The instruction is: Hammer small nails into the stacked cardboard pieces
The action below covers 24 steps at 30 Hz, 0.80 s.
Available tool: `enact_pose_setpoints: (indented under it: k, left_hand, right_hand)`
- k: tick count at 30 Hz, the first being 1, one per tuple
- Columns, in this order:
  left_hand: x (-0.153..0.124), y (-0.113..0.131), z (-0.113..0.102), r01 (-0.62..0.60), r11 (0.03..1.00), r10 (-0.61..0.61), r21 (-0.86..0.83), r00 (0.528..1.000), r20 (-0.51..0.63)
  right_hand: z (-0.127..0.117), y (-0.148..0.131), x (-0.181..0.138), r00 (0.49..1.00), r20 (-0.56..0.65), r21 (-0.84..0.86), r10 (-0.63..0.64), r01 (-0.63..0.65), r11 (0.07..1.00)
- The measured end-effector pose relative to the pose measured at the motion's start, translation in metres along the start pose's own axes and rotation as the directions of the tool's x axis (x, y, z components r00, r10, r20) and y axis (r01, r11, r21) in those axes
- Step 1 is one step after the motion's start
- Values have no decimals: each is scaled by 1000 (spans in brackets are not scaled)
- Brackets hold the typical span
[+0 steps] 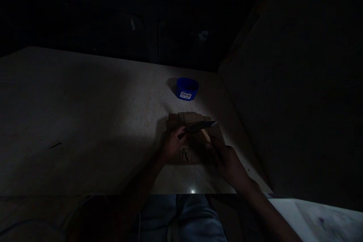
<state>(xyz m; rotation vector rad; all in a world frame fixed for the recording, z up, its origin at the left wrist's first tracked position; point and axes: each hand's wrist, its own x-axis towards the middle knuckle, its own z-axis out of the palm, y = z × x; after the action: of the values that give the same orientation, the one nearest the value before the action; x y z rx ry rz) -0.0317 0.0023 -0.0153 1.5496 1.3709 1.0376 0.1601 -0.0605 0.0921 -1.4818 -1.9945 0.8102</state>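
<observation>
The picture is very dark. My left hand is closed around the dark end of a knife-like blade, whose pale tip points right. My right hand grips a light wooden stick, and its upper end meets the underside of the blade or lies just below it; I cannot tell which. Beneath both hands a brown, folded-looking piece with rows of small holes lies on the table. Its middle is hidden by my hands and their shadow.
Beyond the brown piece stands a blue plastic tub with a white label. A thin dark strip lies on the pale table at the left. A dark upright panel borders the right side. The table's front edge runs just above my lap.
</observation>
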Motion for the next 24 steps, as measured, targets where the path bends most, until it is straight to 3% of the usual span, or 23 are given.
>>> enact_pose_setpoints:
  k: [6,11,17,24]
  left_hand:
    - [-1,-1,2,31,998,-31,-47,1000,0]
    - [-2,0,1,22,1000,-22,2,1000,4]
    - [-3,3,0,41,999,-40,-27,999,13]
    - [-2,8,0,51,999,-51,3,999,14]
  right_hand:
    - [7,7,0,999,-28,16,47,-47,999]
    - [11,10,5,993,112,-9,25,-24,1000]
    - [5,2,2,1000,-5,18,30,-30,999]
    - [13,9,13,999,49,2,-20,20,1000]
